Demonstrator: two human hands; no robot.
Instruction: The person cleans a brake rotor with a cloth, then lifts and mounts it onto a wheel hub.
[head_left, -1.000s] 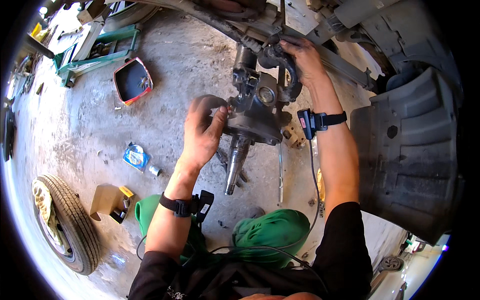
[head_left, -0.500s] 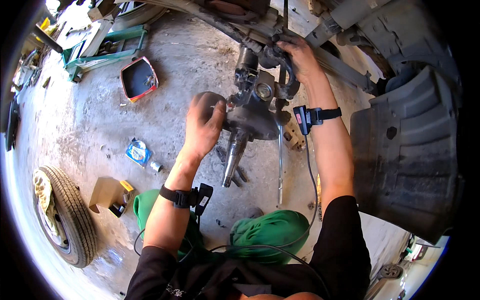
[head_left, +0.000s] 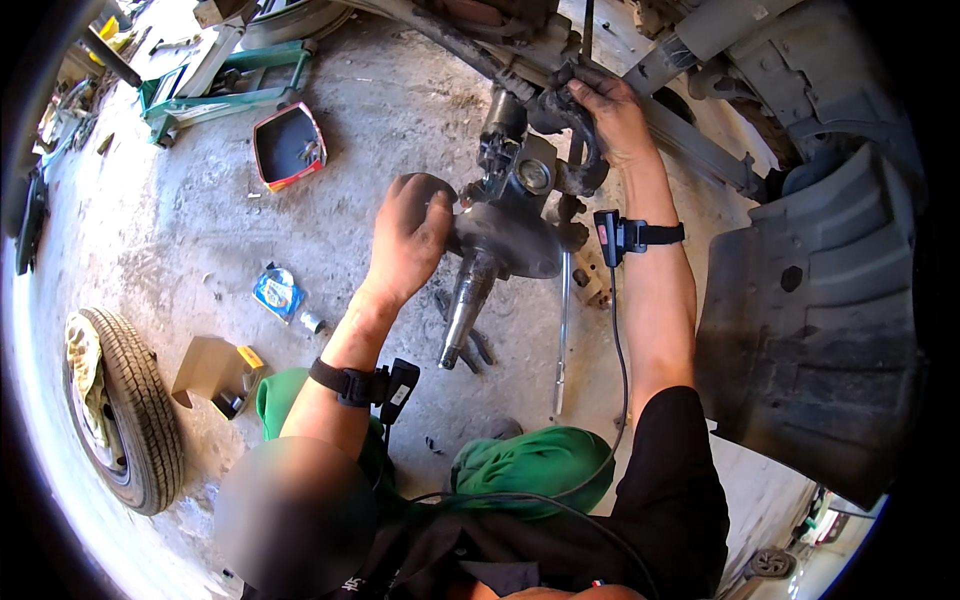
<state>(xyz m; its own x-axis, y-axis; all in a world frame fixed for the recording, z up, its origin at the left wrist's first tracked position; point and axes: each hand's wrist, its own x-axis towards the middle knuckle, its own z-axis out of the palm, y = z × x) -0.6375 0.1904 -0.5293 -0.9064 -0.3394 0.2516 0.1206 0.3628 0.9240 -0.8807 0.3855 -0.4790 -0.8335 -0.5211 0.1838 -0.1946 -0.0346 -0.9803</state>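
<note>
Nearest, green-clad knees (head_left: pixel 535 465) are bent just below the steering knuckle (head_left: pixel 508 242) — its bare spindle (head_left: pixel 466 310) tilts down and leftward. The left forearm slants up to the knuckle's left edge, where the left hand (head_left: pixel 408 235) is clasped on it, thumb along the near side; the fingertips are hard to make out against dark metal. The right arm reaches past the knuckle's right side, and beyond it the right hand (head_left: pixel 610 112) curls around a curved bracket (head_left: pixel 585 128), gripping it. Farther off, left of the knuckle, lies a red-rimmed tray (head_left: pixel 281 145).
</note>
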